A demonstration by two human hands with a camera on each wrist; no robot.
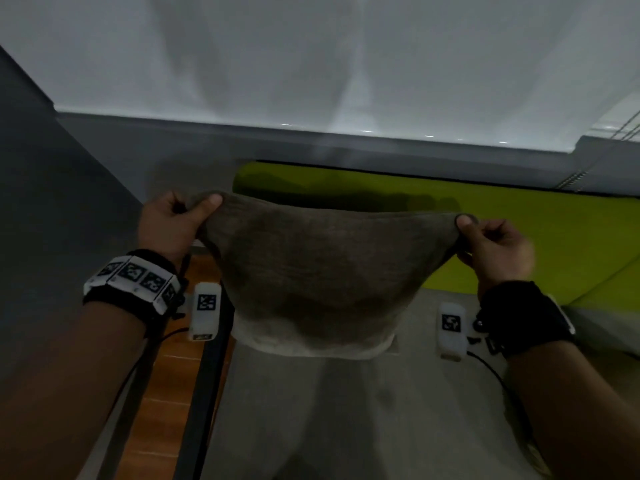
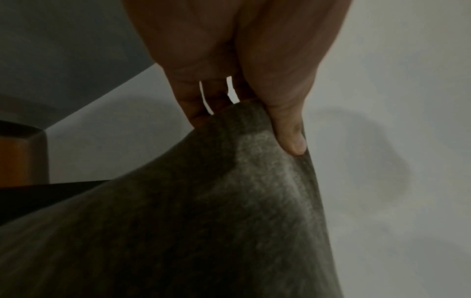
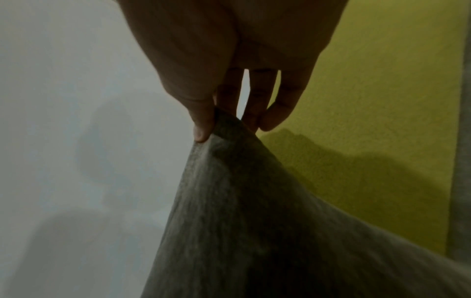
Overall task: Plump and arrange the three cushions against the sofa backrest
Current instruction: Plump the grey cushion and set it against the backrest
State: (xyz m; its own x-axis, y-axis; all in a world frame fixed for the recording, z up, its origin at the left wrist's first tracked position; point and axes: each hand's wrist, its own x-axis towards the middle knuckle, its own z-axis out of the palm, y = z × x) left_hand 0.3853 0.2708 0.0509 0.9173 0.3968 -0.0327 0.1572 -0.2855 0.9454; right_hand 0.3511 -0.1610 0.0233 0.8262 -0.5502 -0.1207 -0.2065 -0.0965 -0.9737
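A grey-brown cushion (image 1: 311, 271) hangs upright above the grey sofa seat (image 1: 363, 427), sagging between its two top corners. My left hand (image 1: 195, 202) pinches the top left corner between thumb and fingers. My right hand (image 1: 472, 225) pinches the top right corner the same way. The left wrist view shows my left hand (image 2: 244, 121) with its thumb pressed on the cushion (image 2: 203, 221) fabric. In the right wrist view my right hand (image 3: 226, 127) nips the cushion (image 3: 254, 221) tip. Behind the cushion lies green upholstery (image 1: 554, 237); whether it is backrest or cushion I cannot tell.
A white wall (image 1: 311, 64) rises behind the sofa, with a grey ledge (image 1: 173, 147) along its base. On the left are a wooden floor (image 1: 166, 375) and a dark frame bar (image 1: 207, 375) at the sofa's side.
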